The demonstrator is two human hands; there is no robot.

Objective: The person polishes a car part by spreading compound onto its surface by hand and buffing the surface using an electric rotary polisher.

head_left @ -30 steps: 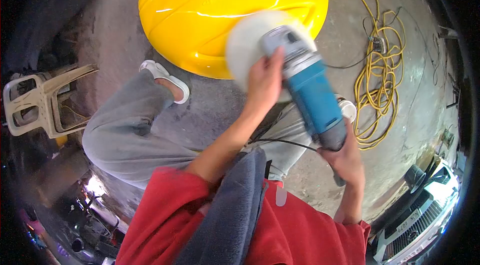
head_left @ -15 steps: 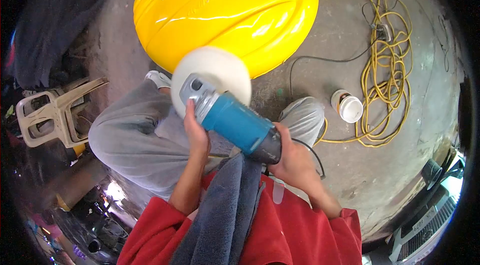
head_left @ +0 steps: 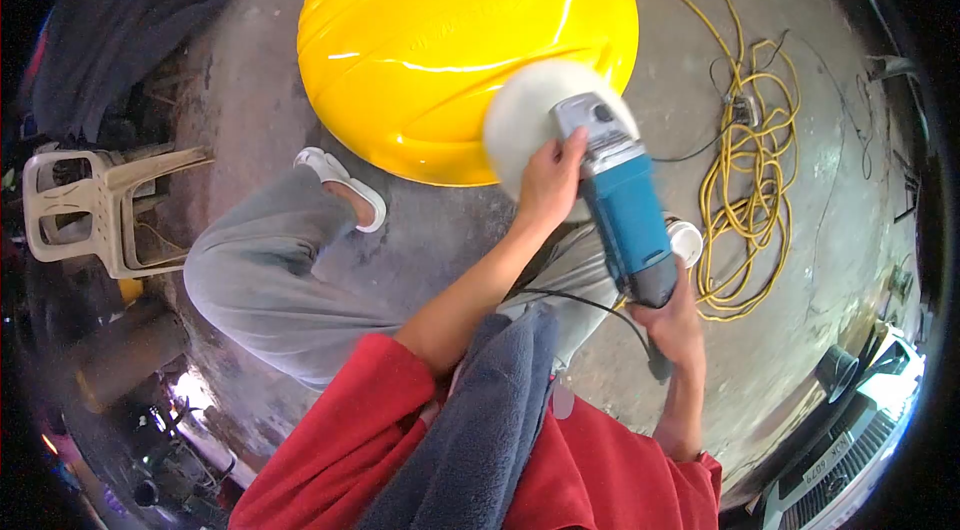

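A blue and silver power polisher (head_left: 625, 205) with a round white pad (head_left: 530, 120) lies across both hands. My left hand (head_left: 552, 180) grips its silver head beside the pad. Around the dark rear end of the polisher my right hand (head_left: 672, 318) is closed. The pad, blurred at its rim, overlaps the lower right edge of a glossy yellow curved panel (head_left: 430, 50); whether they touch is hard to tell. A dark grey towel (head_left: 470, 420) hangs over the red shirt.
A beige plastic chair (head_left: 110, 210) lies at the left. Coiled yellow cord (head_left: 745, 200) is on the floor at the right, near a white cup (head_left: 684, 242). A black cable (head_left: 590, 302) runs past my leg. A car front (head_left: 840, 460) is at the lower right.
Since half a second ago, both hands have carried the polisher rightward and its pad over the panel's lower right part. The view has shifted too.
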